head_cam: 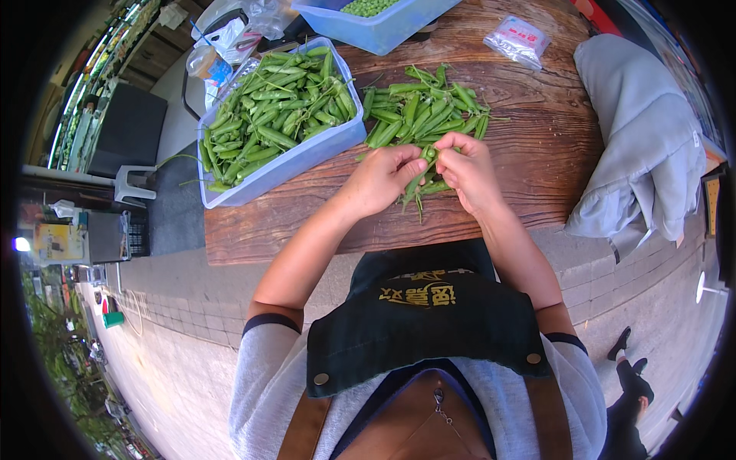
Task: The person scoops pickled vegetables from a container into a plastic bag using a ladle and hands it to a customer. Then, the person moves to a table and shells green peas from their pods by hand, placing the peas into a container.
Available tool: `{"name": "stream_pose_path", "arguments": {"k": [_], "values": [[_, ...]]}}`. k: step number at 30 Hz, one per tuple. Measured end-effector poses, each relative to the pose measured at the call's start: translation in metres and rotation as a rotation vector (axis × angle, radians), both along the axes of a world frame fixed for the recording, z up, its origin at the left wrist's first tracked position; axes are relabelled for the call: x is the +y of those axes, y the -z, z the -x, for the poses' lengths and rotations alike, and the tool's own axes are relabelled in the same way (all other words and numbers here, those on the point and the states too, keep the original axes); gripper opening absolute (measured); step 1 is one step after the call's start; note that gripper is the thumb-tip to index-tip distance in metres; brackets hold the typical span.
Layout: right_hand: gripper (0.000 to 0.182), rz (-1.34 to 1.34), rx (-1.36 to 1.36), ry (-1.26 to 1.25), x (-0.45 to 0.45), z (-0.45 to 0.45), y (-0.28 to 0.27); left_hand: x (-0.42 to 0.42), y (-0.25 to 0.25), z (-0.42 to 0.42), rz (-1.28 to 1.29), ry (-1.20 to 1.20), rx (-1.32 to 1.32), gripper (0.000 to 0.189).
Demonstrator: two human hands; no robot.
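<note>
Over the near side of a loose pile of green pea pods (422,112), my left hand (386,175) pinches a pea pod (428,154) between thumb and fingers. My right hand (467,168) grips the same pod from the other side, and green peas show between the fingertips. Left of the pile, a translucent blue plastic tub (287,164) is heaped with more pods. At the far edge, another blue plastic tub (374,29) holds loose shelled peas (368,7).
The brown wooden table (540,172) carries a clear plastic packet (517,41) and, at its right end, a grey padded cloth (638,132). Bags and a plastic cup (208,64) stand behind the left tub. A person in dark clothes (629,397) is on the pavement at lower right.
</note>
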State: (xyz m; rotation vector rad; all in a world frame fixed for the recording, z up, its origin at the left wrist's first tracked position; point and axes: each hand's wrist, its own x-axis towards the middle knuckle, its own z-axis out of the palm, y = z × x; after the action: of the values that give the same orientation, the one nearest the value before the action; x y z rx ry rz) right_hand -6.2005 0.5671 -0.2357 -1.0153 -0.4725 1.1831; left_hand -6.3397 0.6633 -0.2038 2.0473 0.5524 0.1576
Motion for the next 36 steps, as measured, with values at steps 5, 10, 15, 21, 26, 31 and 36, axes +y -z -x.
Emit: {"name": "stream_pose_path", "arguments": {"k": [5,10,15,21,26,31,36], "values": [[0.004,0.071,-0.027,0.022,0.0,0.001,0.003,0.005,0.005,-0.001,0.489,-0.038,-0.009,0.027],[0.019,0.1,-0.062,-0.118,0.0,-0.004,0.0,0.008,0.007,-0.001,0.403,0.072,-0.007,0.028],[0.034,0.068,-0.227,-0.189,0.001,0.003,0.001,0.011,0.005,-0.002,0.872,-0.063,-0.116,0.035],[0.036,0.041,-0.66,0.157,0.002,0.011,0.011,-0.005,0.017,0.001,0.843,-0.273,-0.458,0.032],[0.036,0.053,-0.556,-0.02,0.001,0.013,0.016,-0.007,0.022,-0.004,0.55,-0.25,-0.369,0.019],[0.035,0.027,-0.112,-0.115,0.001,0.015,0.015,-0.006,0.02,-0.006,0.512,-0.182,-0.39,0.022],[0.039,0.111,0.022,-0.075,0.002,0.017,0.011,-0.003,0.025,-0.005,0.543,-0.161,-0.414,0.024]]}}
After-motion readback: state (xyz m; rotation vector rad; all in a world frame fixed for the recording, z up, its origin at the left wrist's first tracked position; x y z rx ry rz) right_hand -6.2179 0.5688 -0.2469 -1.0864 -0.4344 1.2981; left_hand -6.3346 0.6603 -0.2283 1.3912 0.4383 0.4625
